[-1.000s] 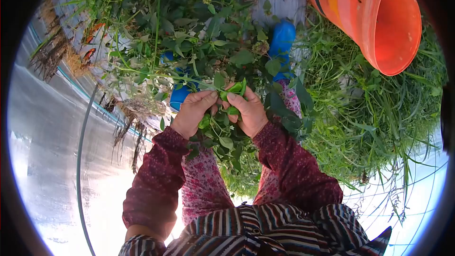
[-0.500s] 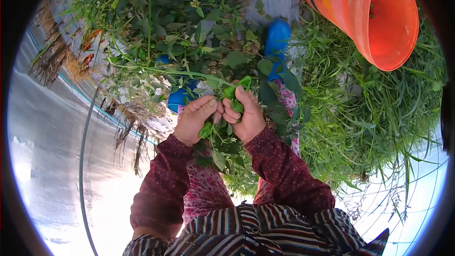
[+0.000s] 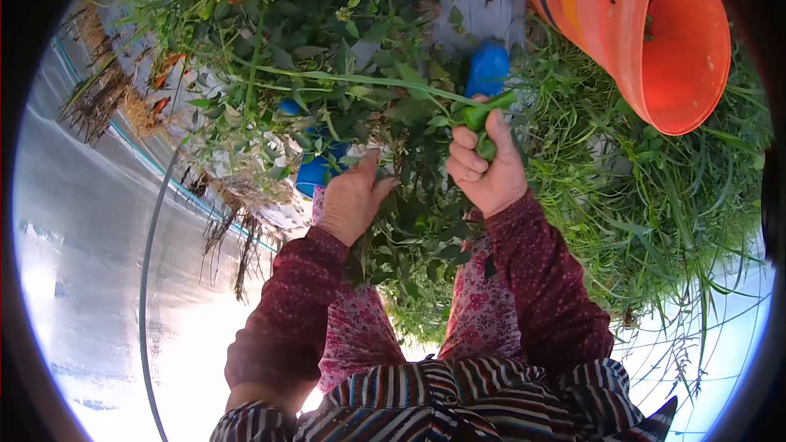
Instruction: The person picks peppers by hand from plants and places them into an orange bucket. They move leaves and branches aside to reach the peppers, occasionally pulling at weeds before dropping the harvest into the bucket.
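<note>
Leafy plants [image 3: 327,53] fill the upper middle of the view, with a dense stand of grass [image 3: 630,188] to their right. The striped garment [image 3: 458,397] runs along the bottom edge. At the upper right, beside the grass, is an orange bucket [image 3: 598,16], its mouth in view and a bit of green inside. Two blue boots, the right one [image 3: 489,69] and the left one [image 3: 313,176], show among the leaves. The right hand [image 3: 494,165] has its fingers curled around green peppers [image 3: 476,119], above the foliage and well short of the bucket. The left hand [image 3: 354,199] reaches into the leaves, thumb and forefinger slightly apart; whether its partly hidden fingers grip anything, I cannot tell.
</note>
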`<act>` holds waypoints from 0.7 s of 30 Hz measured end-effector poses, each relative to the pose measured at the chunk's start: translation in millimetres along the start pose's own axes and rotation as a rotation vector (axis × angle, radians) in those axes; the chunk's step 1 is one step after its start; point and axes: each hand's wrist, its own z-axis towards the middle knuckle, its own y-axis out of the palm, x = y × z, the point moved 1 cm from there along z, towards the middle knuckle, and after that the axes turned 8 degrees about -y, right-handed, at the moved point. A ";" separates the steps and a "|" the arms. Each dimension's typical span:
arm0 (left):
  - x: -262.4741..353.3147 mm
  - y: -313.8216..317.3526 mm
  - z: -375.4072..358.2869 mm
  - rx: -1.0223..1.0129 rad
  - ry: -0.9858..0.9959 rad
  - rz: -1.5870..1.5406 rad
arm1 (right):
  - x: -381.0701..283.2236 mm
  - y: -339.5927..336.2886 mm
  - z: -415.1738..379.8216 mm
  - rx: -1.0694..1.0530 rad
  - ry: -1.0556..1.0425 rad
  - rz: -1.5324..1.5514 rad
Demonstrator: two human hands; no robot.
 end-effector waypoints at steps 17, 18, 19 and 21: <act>95.0 11.4 17.4 -0.264 0.120 -0.366 | -39.8 -14.0 -33.1 0.162 0.090 -0.241; 99.8 12.4 13.0 -0.316 0.124 -0.477 | -44.7 -14.7 -35.8 0.163 0.077 -0.328; 103.2 12.0 7.6 -0.317 0.121 -0.476 | -50.0 -16.2 -37.6 0.164 0.062 -0.416; 112.9 12.4 -5.5 -0.491 0.377 -0.422 | -64.0 -25.0 -39.2 0.194 0.024 -0.369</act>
